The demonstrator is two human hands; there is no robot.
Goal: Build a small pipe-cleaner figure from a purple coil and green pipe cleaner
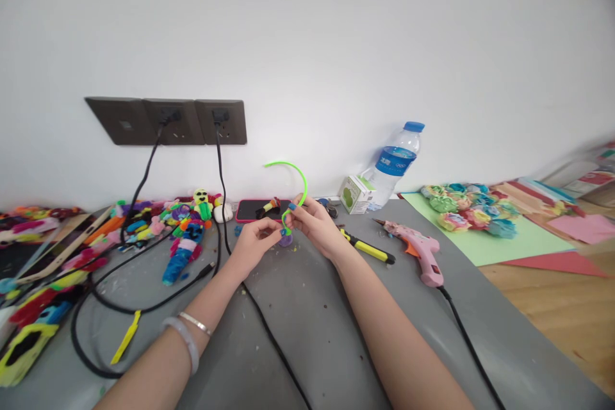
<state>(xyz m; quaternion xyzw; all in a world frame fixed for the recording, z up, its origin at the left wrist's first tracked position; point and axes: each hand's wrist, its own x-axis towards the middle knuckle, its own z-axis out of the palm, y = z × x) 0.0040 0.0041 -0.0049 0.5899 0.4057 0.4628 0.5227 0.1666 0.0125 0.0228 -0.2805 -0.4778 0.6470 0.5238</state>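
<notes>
A bright green fuzzy stem [304, 180] curves up and to the left out of my fingers. My right hand [314, 223] pinches it near its lower end. Close beside it, my left hand [257, 240] has its thumb and fingertips pressed together at the stem's lower end, by a small purple piece [286, 240]. Behind my hands lies a phone with a red edge [250, 210], with a small multicoloured piece [270, 206] on it.
Colourful fuzzy figures [185, 250] and black cables [158, 298] spread over the left. On the right are a yellow cutter [369, 248], a pink glue gun [420, 250], a small box [355, 194], a leaning bottle [396, 163] and paper flowers [473, 208] on green paper.
</notes>
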